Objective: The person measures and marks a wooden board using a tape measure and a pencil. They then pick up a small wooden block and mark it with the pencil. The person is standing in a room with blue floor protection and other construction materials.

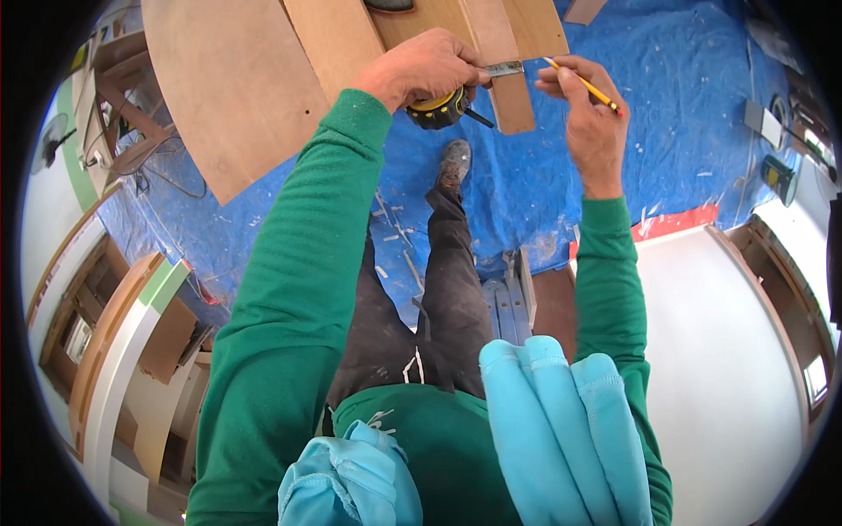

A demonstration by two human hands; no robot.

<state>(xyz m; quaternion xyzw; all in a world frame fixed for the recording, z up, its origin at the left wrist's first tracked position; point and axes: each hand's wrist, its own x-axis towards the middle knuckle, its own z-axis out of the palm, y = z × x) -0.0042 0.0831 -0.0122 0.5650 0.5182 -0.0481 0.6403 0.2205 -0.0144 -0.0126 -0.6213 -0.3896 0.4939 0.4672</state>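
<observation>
My left hand (431, 69) is closed on a black and yellow tape measure (439, 110). The short pulled-out blade (505, 69) lies across a narrow wooden strip (512, 98), which juts past the edge of the wooden boards. Just right of the strip, my right hand (589, 98) holds a yellow pencil (595, 92) with a reddish eraser. Its tip points left, close to the blade's end; whether it touches anything cannot be told.
A large plywood sheet (243, 85) lies at the upper left. Blue plastic sheeting (664, 131) covers the floor. A cord (174, 181) runs near a wooden frame on the left, and a white panel (710, 329) is at lower right.
</observation>
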